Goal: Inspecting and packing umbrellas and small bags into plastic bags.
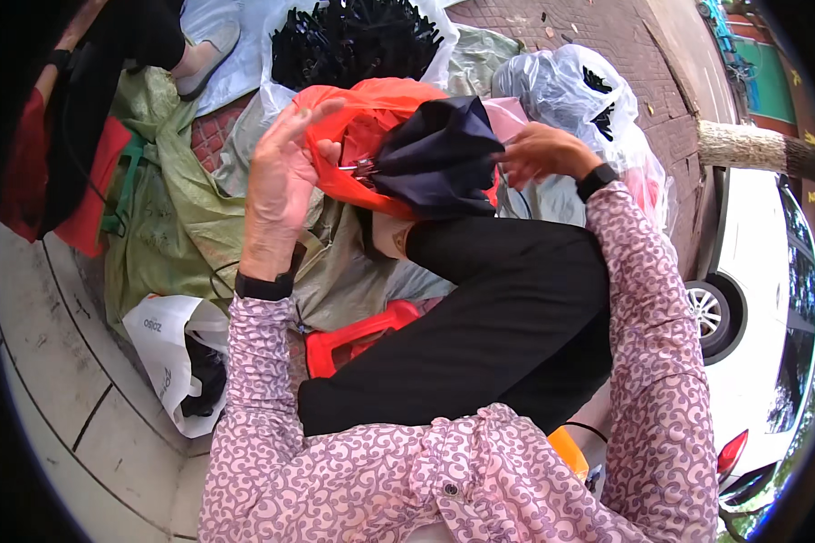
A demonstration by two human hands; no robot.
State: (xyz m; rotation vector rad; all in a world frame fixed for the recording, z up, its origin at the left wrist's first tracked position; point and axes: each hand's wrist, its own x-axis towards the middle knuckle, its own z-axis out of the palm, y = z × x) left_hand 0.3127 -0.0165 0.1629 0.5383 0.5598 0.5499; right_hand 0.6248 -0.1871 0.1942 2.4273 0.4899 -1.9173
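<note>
A dark navy cloth bundle with folds like an umbrella canopy lies over my lap, partly in a red-orange plastic bag. Thin metal ends stick out at its left side. My left hand is raised at the bag's left edge, its fingers apart and the palm turned toward the bag. I cannot tell whether it touches the plastic. At the bundle's right end is my right hand, its fingertips blurred beside the cloth. Whether they grip it does not show.
Beyond the bag, a clear plastic sack holds many black thin pieces. Another clear sack stands to its right. A white bag and red plastic stool are near my legs. Another person's shoe rests at upper left.
</note>
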